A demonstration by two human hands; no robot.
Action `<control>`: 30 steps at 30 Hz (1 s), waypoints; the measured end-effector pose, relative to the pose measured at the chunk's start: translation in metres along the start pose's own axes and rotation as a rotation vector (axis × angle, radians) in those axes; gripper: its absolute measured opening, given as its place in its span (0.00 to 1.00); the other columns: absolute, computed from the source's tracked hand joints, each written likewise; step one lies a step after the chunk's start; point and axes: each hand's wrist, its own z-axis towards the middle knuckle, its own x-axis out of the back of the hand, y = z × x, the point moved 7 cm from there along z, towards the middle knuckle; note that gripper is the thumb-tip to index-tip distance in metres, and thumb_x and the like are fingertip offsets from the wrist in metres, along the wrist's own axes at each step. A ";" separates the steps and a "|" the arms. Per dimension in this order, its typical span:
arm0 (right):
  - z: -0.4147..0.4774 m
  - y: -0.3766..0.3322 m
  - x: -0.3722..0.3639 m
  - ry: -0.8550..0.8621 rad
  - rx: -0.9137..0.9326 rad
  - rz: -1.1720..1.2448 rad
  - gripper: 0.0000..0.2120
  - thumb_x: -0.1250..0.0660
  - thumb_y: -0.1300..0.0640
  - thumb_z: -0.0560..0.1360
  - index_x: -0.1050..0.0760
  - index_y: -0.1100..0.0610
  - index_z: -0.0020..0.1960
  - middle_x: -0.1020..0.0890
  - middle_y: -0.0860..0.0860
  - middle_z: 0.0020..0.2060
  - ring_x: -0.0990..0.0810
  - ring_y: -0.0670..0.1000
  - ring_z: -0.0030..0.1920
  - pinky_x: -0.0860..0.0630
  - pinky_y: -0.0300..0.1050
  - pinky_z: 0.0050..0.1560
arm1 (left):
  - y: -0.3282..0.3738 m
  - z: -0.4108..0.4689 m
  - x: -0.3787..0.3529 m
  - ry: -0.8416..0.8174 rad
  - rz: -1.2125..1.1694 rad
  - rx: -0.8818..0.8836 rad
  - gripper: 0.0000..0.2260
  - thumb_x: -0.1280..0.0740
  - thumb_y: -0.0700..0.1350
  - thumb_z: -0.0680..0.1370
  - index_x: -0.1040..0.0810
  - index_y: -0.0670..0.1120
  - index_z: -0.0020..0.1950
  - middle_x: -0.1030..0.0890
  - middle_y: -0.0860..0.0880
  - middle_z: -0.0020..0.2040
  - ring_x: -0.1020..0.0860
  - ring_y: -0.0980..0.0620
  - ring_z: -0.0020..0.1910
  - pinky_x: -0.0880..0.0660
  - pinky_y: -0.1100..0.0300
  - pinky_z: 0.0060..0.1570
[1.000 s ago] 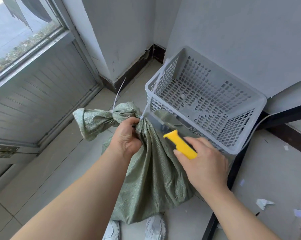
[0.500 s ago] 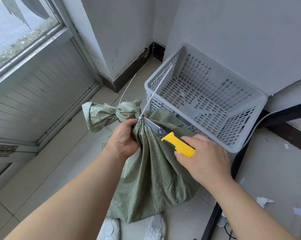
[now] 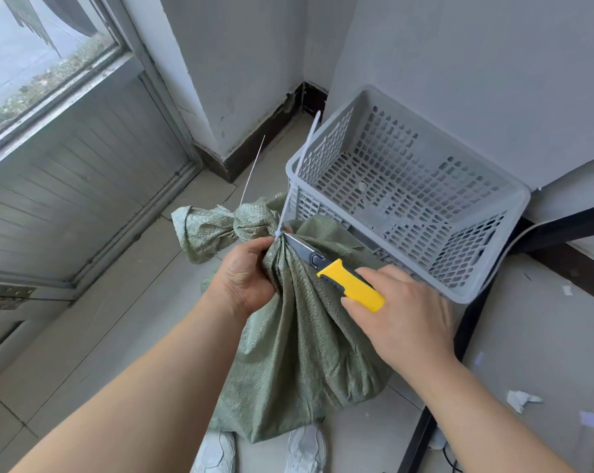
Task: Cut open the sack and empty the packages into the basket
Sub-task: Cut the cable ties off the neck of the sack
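Head view: green woven sack (image 3: 299,343) upright on floor, beside grey basket (image 3: 404,199). Left hand (image 3: 247,278) clenched around gathered neck, just below white zip tie (image 3: 290,196). Right hand (image 3: 404,319) grasping yellow utility knife (image 3: 350,285); blade tip at the tie. Basket interior shows no packages.

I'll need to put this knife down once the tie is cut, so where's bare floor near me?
Bare tile lies left of the green sack, toward the grey door panel, and ahead toward the corner baseboard. It is crowded on the right: the basket, the black frame and paper scraps.
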 end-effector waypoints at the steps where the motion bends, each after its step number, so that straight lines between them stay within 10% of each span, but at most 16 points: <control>1: -0.003 0.001 -0.001 0.011 -0.011 0.006 0.19 0.33 0.39 0.70 0.25 0.43 0.58 0.21 0.45 0.50 0.18 0.57 0.45 0.24 0.50 0.42 | -0.001 -0.001 -0.002 -0.002 -0.005 -0.001 0.11 0.41 0.37 0.77 0.19 0.38 0.50 0.18 0.40 0.46 0.19 0.44 0.44 0.24 0.47 0.58; 16: -0.004 -0.004 -0.017 -0.008 -0.051 0.081 0.21 0.34 0.38 0.70 0.26 0.43 0.61 0.22 0.43 0.52 0.19 0.55 0.48 0.25 0.50 0.45 | 0.003 -0.004 -0.006 0.045 -0.119 -0.050 0.10 0.44 0.34 0.74 0.23 0.36 0.45 0.20 0.38 0.42 0.19 0.41 0.39 0.18 0.47 0.37; 22: -0.004 -0.002 -0.017 -0.004 -0.052 0.099 0.21 0.33 0.38 0.70 0.25 0.43 0.60 0.21 0.43 0.52 0.19 0.55 0.47 0.25 0.50 0.45 | 0.004 -0.002 -0.010 0.049 -0.180 -0.075 0.09 0.44 0.36 0.73 0.25 0.35 0.45 0.20 0.38 0.43 0.20 0.40 0.43 0.21 0.45 0.52; 30: -0.005 -0.001 -0.019 0.017 -0.055 0.114 0.21 0.33 0.39 0.70 0.25 0.44 0.61 0.21 0.43 0.52 0.19 0.56 0.47 0.24 0.51 0.45 | 0.002 0.004 -0.007 0.143 -0.146 -0.087 0.11 0.38 0.40 0.77 0.23 0.39 0.58 0.19 0.38 0.55 0.18 0.43 0.47 0.18 0.48 0.46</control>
